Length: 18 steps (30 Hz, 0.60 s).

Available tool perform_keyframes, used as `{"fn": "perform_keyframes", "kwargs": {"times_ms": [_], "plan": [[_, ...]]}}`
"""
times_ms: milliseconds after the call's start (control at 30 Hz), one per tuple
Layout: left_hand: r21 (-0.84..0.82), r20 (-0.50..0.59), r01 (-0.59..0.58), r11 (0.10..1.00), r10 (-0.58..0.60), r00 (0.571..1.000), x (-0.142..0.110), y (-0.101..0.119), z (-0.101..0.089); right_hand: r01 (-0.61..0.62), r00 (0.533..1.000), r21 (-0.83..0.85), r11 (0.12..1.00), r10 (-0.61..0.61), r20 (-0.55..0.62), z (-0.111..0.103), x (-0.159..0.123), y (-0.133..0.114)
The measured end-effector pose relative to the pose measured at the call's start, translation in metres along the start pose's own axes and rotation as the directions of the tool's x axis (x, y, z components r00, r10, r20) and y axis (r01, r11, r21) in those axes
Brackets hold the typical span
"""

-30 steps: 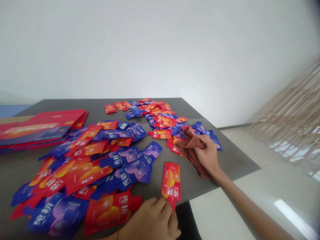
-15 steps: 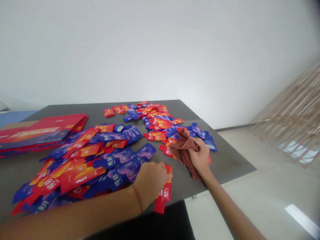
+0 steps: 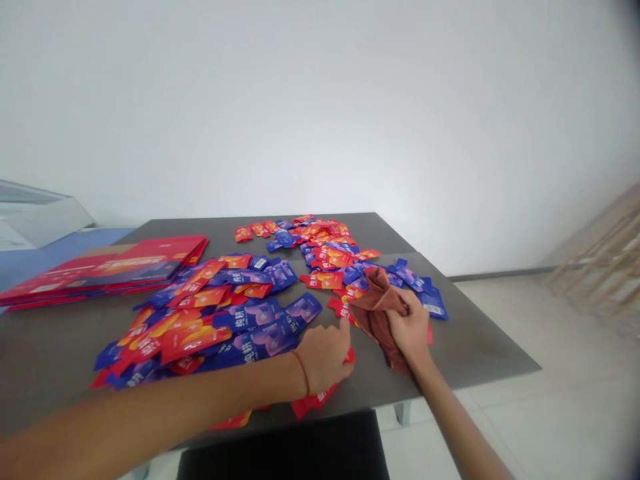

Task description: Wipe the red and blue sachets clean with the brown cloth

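Note:
My right hand (image 3: 410, 327) grips a crumpled brown cloth (image 3: 380, 313) above the near right of the table. Beside the cloth lie red and blue sachets, some partly covered by it. My left hand (image 3: 325, 353) is over a red sachet (image 3: 315, 402) at the table's near edge, with index finger and thumb apart. The hand covers the middle of that sachet; whether it touches it is unclear. To the left spreads a heap of red and blue printed sachets (image 3: 195, 337), partly hidden behind my left forearm.
A stack of flat red and blue printed cartons (image 3: 145, 260) lies on the grey table (image 3: 470, 340) at left. More sachets (image 3: 325, 233) are piled toward the back. A black seat (image 3: 285, 450) is below the near edge. A white wall rises behind.
My left index finger has stretched away from the thumb. The red sachet beneath that hand has turned and is more covered. My right hand still grips the cloth. The view has shifted left.

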<state>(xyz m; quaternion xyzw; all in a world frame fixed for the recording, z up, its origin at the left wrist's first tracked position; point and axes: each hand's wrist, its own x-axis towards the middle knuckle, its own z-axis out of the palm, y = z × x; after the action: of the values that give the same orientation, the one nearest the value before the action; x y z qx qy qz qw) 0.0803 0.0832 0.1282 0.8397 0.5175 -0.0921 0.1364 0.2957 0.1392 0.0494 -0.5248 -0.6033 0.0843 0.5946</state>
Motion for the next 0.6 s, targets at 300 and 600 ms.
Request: {"fn": "perform_keyframes", "kwargs": {"times_ms": [300,600], "plan": [[-0.294,-0.096,-0.106,0.95,0.081,0.992,-0.013,-0.029,-0.02,-0.001,1.0,0.01,1.0,0.001,0.007,0.0,-0.001,0.005],[-0.33,-0.354,-0.116,0.937,-0.008,0.935,-0.046,-0.057,-0.042,0.008,1.0,-0.01,1.0,-0.008,-0.003,0.001,0.001,0.004]]}}
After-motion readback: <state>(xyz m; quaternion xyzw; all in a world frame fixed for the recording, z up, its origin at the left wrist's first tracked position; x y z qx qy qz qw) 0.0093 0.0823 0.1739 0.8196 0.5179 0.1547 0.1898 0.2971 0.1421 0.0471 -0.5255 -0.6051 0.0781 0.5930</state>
